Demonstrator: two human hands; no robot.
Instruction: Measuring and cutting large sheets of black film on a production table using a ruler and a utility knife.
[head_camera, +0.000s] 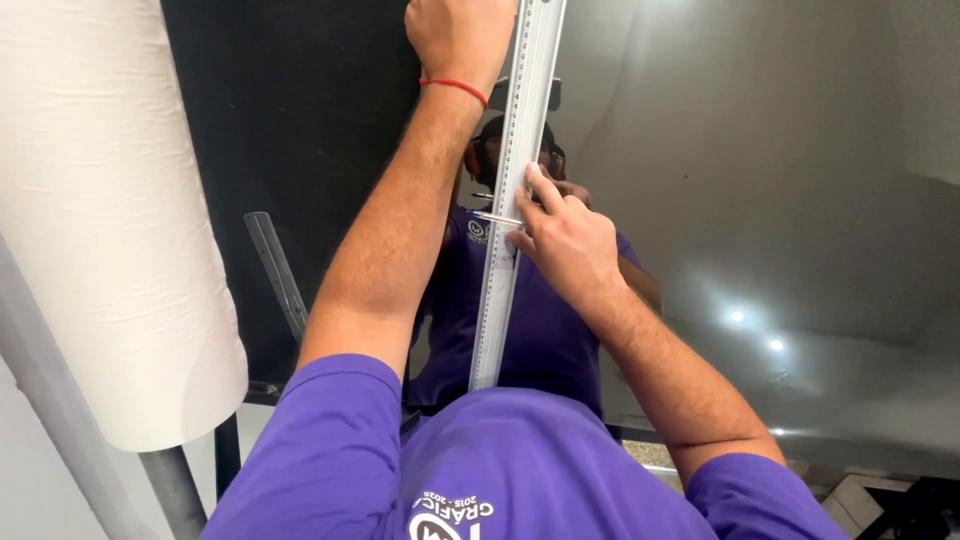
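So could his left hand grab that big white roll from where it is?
Probably not right away. The left hand is pressing down the long metal ruler far up the shiny sheet, while the white roll lies well off to the side. Nothing blocks the path, though.

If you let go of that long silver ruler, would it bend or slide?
The ruler looks like straight metal, so probably stiff, not floppy. It lies on a shiny mirror-like sheet, so it might slide unless the left hand presses it. The right hand holds a thin tool against its edge.

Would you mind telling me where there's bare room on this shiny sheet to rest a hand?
Free: the reflective sheet right of the long ruler. Crowded: along the ruler, where the left hand presses and the right hand holds a pen.
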